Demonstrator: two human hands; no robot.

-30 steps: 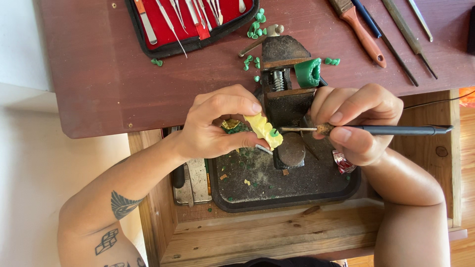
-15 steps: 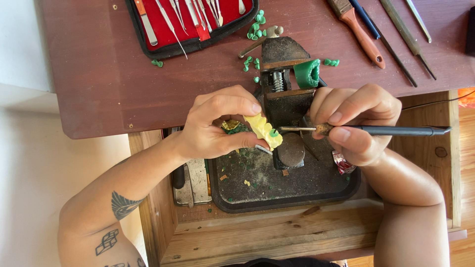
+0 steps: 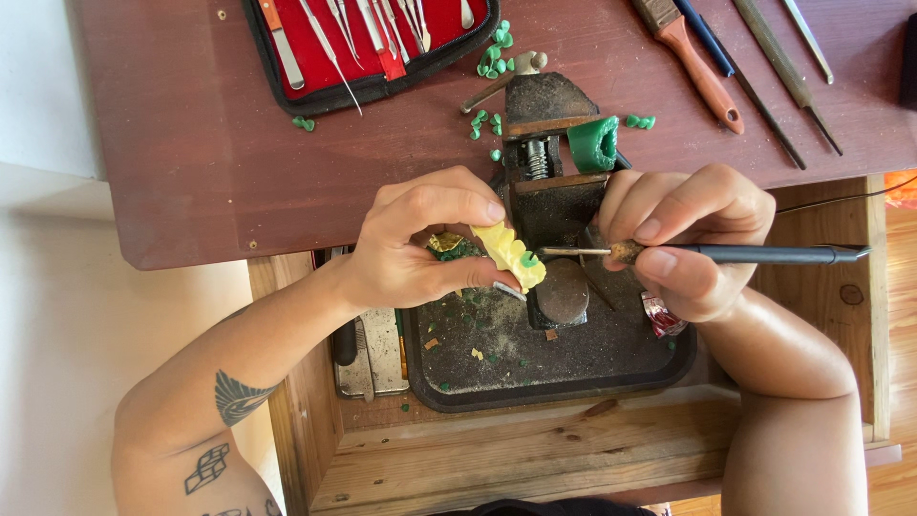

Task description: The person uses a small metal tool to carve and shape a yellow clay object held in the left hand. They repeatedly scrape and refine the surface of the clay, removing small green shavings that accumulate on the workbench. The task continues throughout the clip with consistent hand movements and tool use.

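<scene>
- The left hand (image 3: 420, 244) is pinching a pale yellow wax piece (image 3: 509, 256) between its fingers (image 3: 478, 274), holding it above the dark tray (image 3: 573, 368).
- The right hand (image 3: 693, 239) is gripping a thin black-handled tool (image 3: 764, 254), fingers pressed together around it, its metal tip touching the wax piece.
- A small vise (image 3: 544, 153) is standing just behind both hands.
- Green wax bits (image 3: 492, 57) and a red tool case (image 3: 373, 38) are lying on the table (image 3: 191, 143).
</scene>
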